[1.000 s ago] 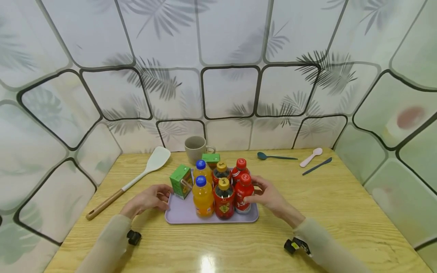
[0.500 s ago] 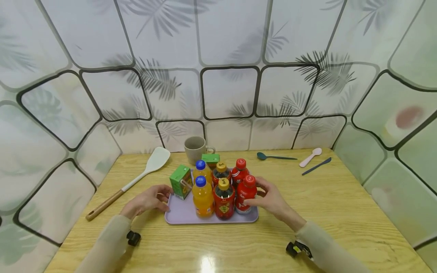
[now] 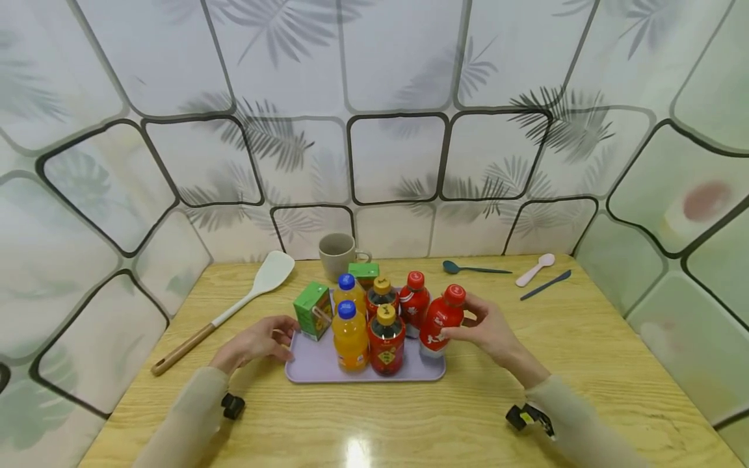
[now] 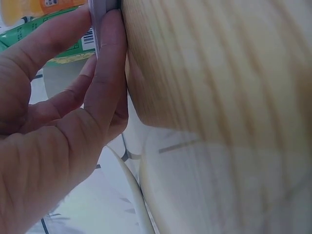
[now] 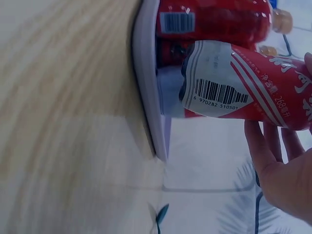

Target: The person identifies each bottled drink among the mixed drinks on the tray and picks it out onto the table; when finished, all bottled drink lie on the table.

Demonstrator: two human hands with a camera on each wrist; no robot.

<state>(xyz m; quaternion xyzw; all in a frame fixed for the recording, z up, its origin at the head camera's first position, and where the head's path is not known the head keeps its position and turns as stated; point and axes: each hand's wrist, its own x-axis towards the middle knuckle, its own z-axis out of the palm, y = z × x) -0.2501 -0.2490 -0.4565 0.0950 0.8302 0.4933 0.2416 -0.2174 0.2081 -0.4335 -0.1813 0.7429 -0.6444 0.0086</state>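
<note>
My right hand [image 3: 494, 333] grips a red bottle [image 3: 441, 322], tilted and raised off the lilac tray [image 3: 316, 370] at its right end; the right wrist view shows the bottle's base [image 5: 209, 78] clear of the tray. My left hand [image 3: 254, 343] pinches the tray's left rim, with a finger and thumb on either side of it in the left wrist view [image 4: 73, 102]. On the tray stand two orange bottles [image 3: 351, 341], two dark bottles with yellow caps [image 3: 386, 348], another red bottle [image 3: 414, 302] and green cartons [image 3: 313, 309].
A grey mug [image 3: 337, 255] stands behind the tray. To the left lies a white spatula [image 3: 272, 273] with a wooden handle. At the back right are a dark spoon [image 3: 476, 269], a pink spoon [image 3: 534, 271] and a dark blue knife [image 3: 545, 285].
The gripped red bottle has come up off the tray and moved right, tilting, along with my right hand. My left hand stays at the tray's rim.
</note>
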